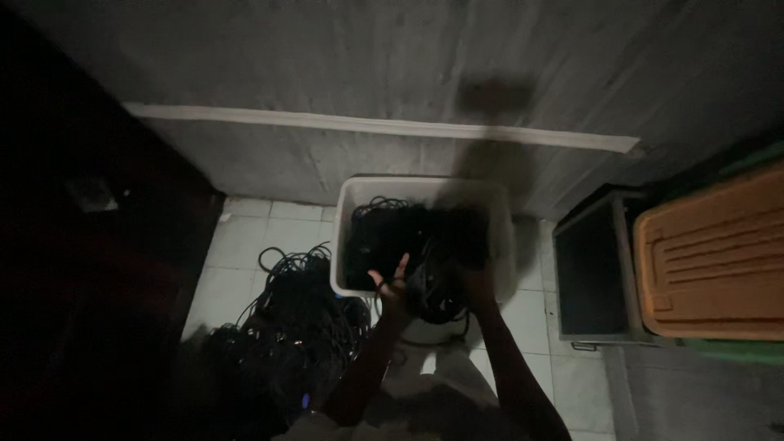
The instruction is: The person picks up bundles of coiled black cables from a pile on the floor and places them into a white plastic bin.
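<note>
Both my hands are at the near rim of the white rectangular plastic tub [349,196]: my left hand [394,286] spread open with fingers apart, my right hand [474,282] too dark to tell, seemingly under the black tangled cable bundle [408,245] inside the tub. I judge loops could snag on the rim and spill, since the cables are knotted. Beside it a loose black cable heap [294,327] crowds the tiled floor [233,253], and an orange ribbed plastic lid [710,253] sits well apart.

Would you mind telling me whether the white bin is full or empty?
Partly full: black cables lie inside the white bin, below its rim. Both hands reach into it; how deep the cables go cannot be told.
</note>
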